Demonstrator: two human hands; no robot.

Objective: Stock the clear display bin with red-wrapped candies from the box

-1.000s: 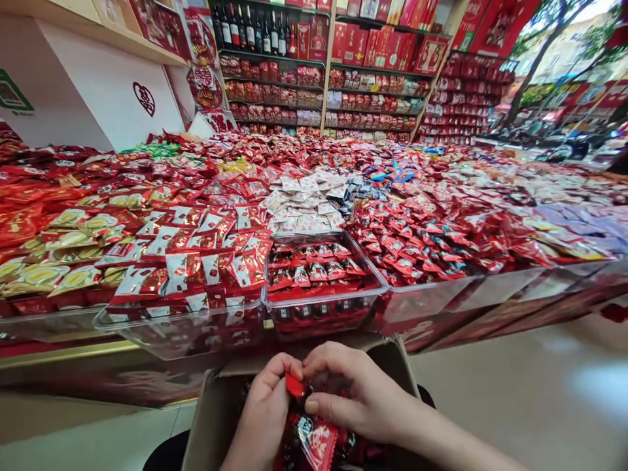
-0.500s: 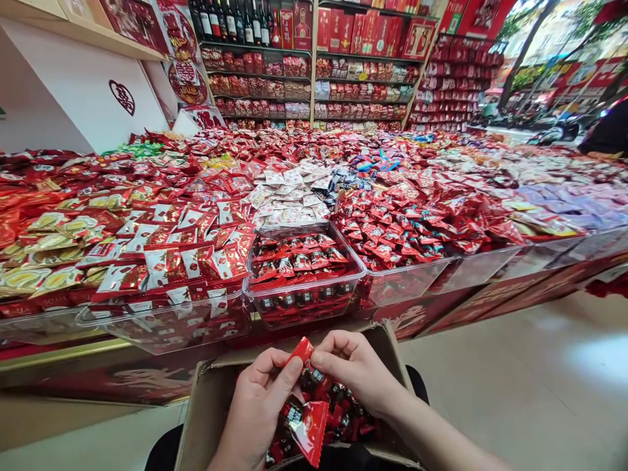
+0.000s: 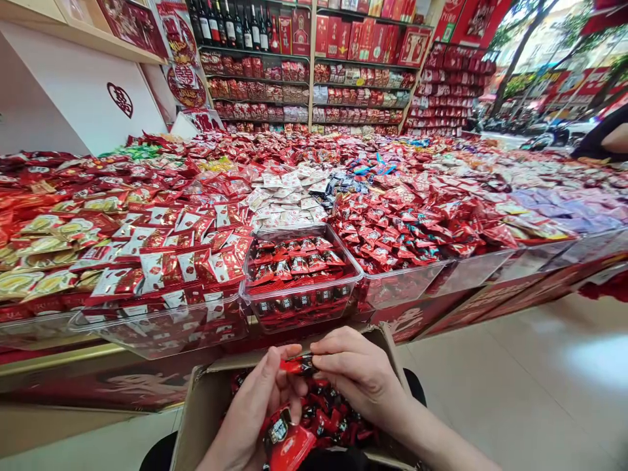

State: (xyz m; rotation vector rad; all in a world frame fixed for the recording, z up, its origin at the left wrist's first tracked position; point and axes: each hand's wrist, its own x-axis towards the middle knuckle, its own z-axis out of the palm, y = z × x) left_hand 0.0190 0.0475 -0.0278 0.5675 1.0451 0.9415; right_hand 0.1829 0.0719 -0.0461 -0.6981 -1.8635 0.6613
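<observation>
Over an open cardboard box (image 3: 201, 405) full of red and black wrapped candies (image 3: 338, 418), both my hands pinch one small red candy packet (image 3: 297, 364). My left hand (image 3: 252, 412) grips its left end and also has several red packets (image 3: 287, 441) tucked in its palm. My right hand (image 3: 360, 376) pinches the right end. Just beyond the box stands a clear plastic bin (image 3: 299, 297) with rows of the same red candies, on the front edge of a wide display table.
The display table (image 3: 122, 356) is covered with heaps of red, gold, white and blue wrapped sweets in clear bins. Shelves (image 3: 314, 62) of red boxes and wine bottles line the back wall. A person's arm (image 3: 611, 137) shows at far right. Tiled floor (image 3: 530, 379) lies on the right.
The red packet between my fingers has turned from upright to lying level and sits lower. My left hand has closed more over the packets in its palm.
</observation>
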